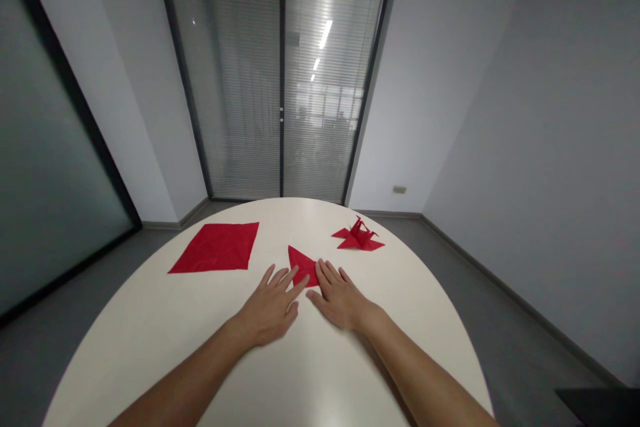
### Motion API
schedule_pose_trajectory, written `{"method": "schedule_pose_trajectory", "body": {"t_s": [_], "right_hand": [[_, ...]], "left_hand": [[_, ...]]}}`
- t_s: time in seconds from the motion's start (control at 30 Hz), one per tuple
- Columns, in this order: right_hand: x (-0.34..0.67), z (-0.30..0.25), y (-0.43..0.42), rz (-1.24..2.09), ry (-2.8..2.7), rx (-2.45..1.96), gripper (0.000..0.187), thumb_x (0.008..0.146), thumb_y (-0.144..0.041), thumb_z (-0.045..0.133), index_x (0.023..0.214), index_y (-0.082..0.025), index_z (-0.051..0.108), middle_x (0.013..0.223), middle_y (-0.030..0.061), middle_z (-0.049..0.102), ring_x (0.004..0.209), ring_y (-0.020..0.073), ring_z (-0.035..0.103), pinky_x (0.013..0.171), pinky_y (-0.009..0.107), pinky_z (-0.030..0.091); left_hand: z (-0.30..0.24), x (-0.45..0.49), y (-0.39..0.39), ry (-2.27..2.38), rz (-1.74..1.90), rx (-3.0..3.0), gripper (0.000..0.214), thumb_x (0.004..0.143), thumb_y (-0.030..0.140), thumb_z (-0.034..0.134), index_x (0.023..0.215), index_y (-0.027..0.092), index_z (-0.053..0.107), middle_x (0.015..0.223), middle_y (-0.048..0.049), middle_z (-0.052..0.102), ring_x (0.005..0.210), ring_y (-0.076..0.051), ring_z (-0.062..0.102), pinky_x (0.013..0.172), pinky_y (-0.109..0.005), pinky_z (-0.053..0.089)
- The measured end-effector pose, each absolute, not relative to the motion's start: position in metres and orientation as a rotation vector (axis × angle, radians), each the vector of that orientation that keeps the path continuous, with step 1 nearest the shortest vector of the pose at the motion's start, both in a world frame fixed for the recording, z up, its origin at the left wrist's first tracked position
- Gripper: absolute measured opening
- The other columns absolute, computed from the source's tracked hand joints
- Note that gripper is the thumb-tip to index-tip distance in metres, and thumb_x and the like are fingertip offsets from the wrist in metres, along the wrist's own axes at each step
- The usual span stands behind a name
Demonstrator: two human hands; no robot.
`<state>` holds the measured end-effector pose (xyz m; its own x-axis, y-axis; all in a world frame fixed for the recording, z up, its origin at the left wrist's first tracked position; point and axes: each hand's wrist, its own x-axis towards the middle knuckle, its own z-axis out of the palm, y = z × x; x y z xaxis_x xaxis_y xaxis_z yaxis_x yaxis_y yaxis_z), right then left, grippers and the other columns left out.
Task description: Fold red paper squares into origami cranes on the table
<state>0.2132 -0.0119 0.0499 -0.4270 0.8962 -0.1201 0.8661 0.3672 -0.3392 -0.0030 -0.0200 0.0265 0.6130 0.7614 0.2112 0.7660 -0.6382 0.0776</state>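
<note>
A small red folded paper triangle [301, 263] lies in the middle of the round white table [150, 333]. My left hand [273, 303] lies flat with fingers spread, its fingertips resting on the triangle's near edge. My right hand [339, 293] is also flat and open, its fingers pressing the triangle's right side. A flat red paper square [217, 247] lies to the left. A finished red origami crane [359, 235] stands to the right, farther back.
The table's far edge curves just beyond the papers. Behind it are a glass door with blinds [280, 80], a dark glass wall [45, 167] at the left and grey floor [500, 320] on the right.
</note>
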Motion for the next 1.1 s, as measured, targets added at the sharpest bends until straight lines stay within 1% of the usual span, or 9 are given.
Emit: {"method": "schedule_pose_trajectory", "body": {"t_s": [0.13,0.2,0.43,0.5,0.6,0.67,0.77,0.9,1.1], "right_hand": [[0.213,0.050,-0.014,0.434,-2.583,-1.526,0.075,0.102,-0.061,0.027,0.160,-0.013,0.022,0.166,0.0162,0.010,0.155,0.0333,0.002,0.123,0.058,-0.001],[0.212,0.048,-0.014,0.464,-2.621,-1.448,0.074,0.102,-0.060,0.027,0.160,-0.015,0.021,0.166,0.0141,0.012,0.155,0.0323,0.002,0.123,0.058,0.000],[0.208,0.044,-0.015,0.552,-2.629,-1.419,0.074,0.102,-0.060,0.027,0.160,-0.015,0.019,0.166,0.0140,0.014,0.155,0.0321,0.008,0.123,0.058,0.007],[0.207,0.047,-0.016,0.477,-2.617,-1.414,0.072,0.102,-0.057,0.030,0.159,-0.013,0.026,0.164,0.0161,0.020,0.153,0.0349,0.015,0.121,0.058,0.013],[0.206,0.053,-0.016,0.311,-2.572,-1.362,0.059,0.100,-0.046,0.041,0.150,-0.015,0.047,0.156,0.0167,0.043,0.140,0.0378,0.039,0.112,0.056,0.030],[0.208,0.056,-0.013,0.264,-2.558,-1.271,0.049,0.096,-0.036,0.049,0.141,-0.019,0.058,0.144,0.0141,0.058,0.126,0.0344,0.053,0.106,0.051,0.037],[0.215,0.057,-0.005,0.351,-2.555,-1.073,0.044,0.089,-0.019,0.052,0.131,-0.021,0.066,0.126,0.0086,0.071,0.110,0.0268,0.062,0.100,0.041,0.043],[0.223,0.053,0.002,0.444,-2.513,-0.892,0.038,0.085,-0.013,0.055,0.116,-0.024,0.074,0.119,0.0043,0.074,0.109,0.0234,0.063,0.100,0.036,0.045],[0.229,0.051,0.005,0.299,-2.472,-0.958,0.035,0.088,-0.017,0.057,0.118,-0.027,0.073,0.125,0.0052,0.071,0.127,0.0265,0.054,0.111,0.047,0.037]], "left_hand": [[0.033,-0.007,-0.020,-1.305,-0.337,-2.822,0.054,0.097,0.026,0.046,0.150,0.032,0.043,0.157,-0.0104,0.043,0.141,-0.031,0.042,0.120,-0.059,0.019],[0.032,-0.010,-0.019,-1.298,-0.327,-2.830,0.053,0.097,0.026,0.045,0.150,0.031,0.043,0.157,-0.0100,0.043,0.142,-0.031,0.042,0.120,-0.058,0.018],[0.023,-0.007,-0.017,-1.385,-0.379,-2.765,0.051,0.101,0.031,0.038,0.147,0.013,0.047,0.156,-0.0157,0.044,0.144,-0.033,0.039,0.121,-0.056,0.019],[0.023,-0.003,-0.018,-1.370,-0.436,-2.749,0.049,0.101,0.031,0.038,0.144,0.011,0.049,0.153,-0.0170,0.048,0.141,-0.032,0.043,0.121,-0.054,0.022],[0.025,-0.002,-0.016,-1.345,-0.544,-2.745,0.043,0.101,0.029,0.038,0.138,0.014,0.056,0.144,-0.0153,0.057,0.132,-0.029,0.051,0.117,-0.051,0.030],[0.027,-0.004,-0.013,-1.372,-0.589,-2.716,0.040,0.102,0.029,0.037,0.130,0.015,0.062,0.139,-0.0144,0.061,0.126,-0.030,0.053,0.112,-0.050,0.035],[0.030,-0.008,-0.007,-1.461,-0.614,-2.633,0.037,0.102,0.029,0.040,0.121,0.015,0.068,0.135,-0.0148,0.062,0.123,-0.031,0.053,0.106,-0.049,0.041],[0.031,-0.009,-0.002,-1.528,-0.686,-2.646,0.028,0.097,0.020,0.050,0.116,0.017,0.072,0.119,-0.0121,0.067,0.111,-0.028,0.058,0.097,-0.043,0.049],[0.031,-0.008,0.002,-1.485,-0.743,-2.819,0.034,0.090,0.005,0.052,0.105,0.023,0.076,0.110,-0.0063,0.073,0.105,-0.024,0.065,0.099,-0.041,0.049]]}}
